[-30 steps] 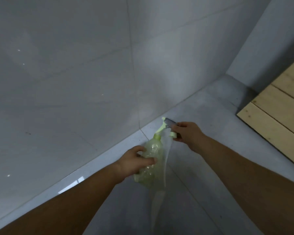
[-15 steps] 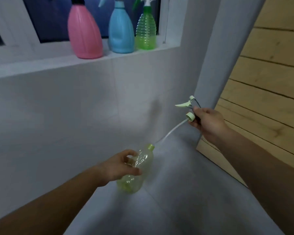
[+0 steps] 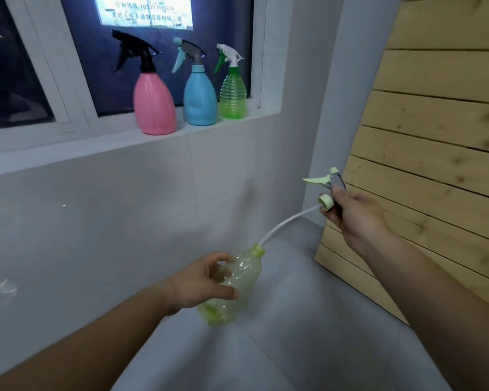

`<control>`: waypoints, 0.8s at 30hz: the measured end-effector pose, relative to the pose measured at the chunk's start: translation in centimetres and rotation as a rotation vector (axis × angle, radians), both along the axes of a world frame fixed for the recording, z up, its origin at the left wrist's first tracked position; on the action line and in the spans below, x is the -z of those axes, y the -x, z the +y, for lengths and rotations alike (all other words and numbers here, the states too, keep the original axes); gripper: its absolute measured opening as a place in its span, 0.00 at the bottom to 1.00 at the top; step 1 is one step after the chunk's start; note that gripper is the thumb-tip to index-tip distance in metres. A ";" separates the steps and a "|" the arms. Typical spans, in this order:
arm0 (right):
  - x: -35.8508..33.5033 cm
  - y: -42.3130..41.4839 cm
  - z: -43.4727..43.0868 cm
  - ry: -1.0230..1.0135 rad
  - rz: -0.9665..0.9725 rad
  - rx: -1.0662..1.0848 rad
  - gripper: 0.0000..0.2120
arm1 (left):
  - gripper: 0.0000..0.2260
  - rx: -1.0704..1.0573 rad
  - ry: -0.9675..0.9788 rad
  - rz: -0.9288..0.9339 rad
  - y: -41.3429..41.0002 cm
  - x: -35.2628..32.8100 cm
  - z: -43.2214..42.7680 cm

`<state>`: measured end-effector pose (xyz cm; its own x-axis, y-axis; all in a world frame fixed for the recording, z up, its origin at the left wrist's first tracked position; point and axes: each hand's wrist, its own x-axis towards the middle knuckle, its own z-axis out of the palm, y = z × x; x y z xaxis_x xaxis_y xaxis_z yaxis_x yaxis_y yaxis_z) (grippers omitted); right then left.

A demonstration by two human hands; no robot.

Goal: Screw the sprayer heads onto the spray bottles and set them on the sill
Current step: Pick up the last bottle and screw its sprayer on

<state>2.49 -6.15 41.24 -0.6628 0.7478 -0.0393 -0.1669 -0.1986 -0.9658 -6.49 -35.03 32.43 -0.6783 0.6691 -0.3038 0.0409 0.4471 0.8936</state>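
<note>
My left hand (image 3: 202, 282) grips a clear yellow-green bottle (image 3: 239, 280), tilted with its open neck pointing up and right. My right hand (image 3: 350, 214) holds a pale green sprayer head (image 3: 326, 190) up and to the right of the bottle. Its white dip tube (image 3: 285, 225) curves down, and the tube's end sits in the bottle's neck. The head's collar is well apart from the neck. On the white sill (image 3: 124, 143) stand three capped spray bottles: a pink bottle (image 3: 153, 107), a blue bottle (image 3: 199, 100) and a green bottle (image 3: 233, 95).
A wooden plank panel (image 3: 435, 136) leans at the right, close behind my right hand. A white tiled wall (image 3: 96, 215) runs below the sill. Grey floor (image 3: 294, 348) lies under the bottle. The window glass (image 3: 153, 24) is dark.
My view rose from the floor to the sill. The sprayer head, seated on the bottle a second ago, has come off, and my right hand has drawn it up and right with the tube trailing.
</note>
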 end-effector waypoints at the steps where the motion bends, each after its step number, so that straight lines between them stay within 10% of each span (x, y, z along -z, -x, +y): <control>1: 0.3 -0.2 -0.4 -0.007 -0.013 -0.023 0.10 | 0.33 0.002 -0.009 0.000 -0.2 -0.1 0.1; 24: 2.3 1.1 -3.7 -0.406 -0.194 -0.544 0.11 | 0.28 0.004 -0.246 -0.246 -1.4 -1.2 2.7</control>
<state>1.42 -9.87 38.94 -0.9559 0.2931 0.0174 0.0366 0.1779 -0.9834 -5.07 -32.30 33.66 -0.6023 0.7449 -0.2870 -0.1879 0.2171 0.9579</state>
